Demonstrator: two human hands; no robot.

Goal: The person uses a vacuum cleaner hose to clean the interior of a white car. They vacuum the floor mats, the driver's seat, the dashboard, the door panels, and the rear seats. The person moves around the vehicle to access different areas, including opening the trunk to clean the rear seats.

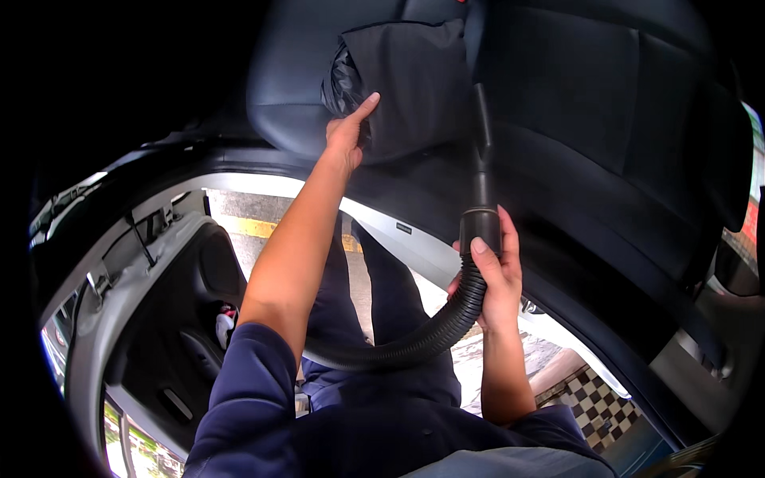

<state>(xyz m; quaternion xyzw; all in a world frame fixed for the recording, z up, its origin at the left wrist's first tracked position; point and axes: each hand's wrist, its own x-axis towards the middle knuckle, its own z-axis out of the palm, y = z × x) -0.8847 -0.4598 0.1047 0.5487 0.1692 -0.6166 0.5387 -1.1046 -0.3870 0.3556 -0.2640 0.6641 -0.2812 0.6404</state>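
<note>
My left hand (352, 128) grips the near left edge of a folded dark fabric item (412, 83), its thumb on top and its fingers hidden beneath. Shiny, crinkled dark material shows at the item's left side. The item is over the black car seat (287, 128). My right hand (499, 275) is closed around the cuff of a black corrugated vacuum hose (439, 334). From the cuff a narrow black vacuum nozzle (483, 149) points away from me, its tip beside the fabric item's right edge. The hose curves down and left across my body.
An open car door (173, 334) stands at the left, with a white and red item (225, 325) in its pocket. The pale door sill (382, 224) runs between me and the seat. The seat backrest (574, 89) is at the right. Pavement with a yellow line (251, 226) shows below.
</note>
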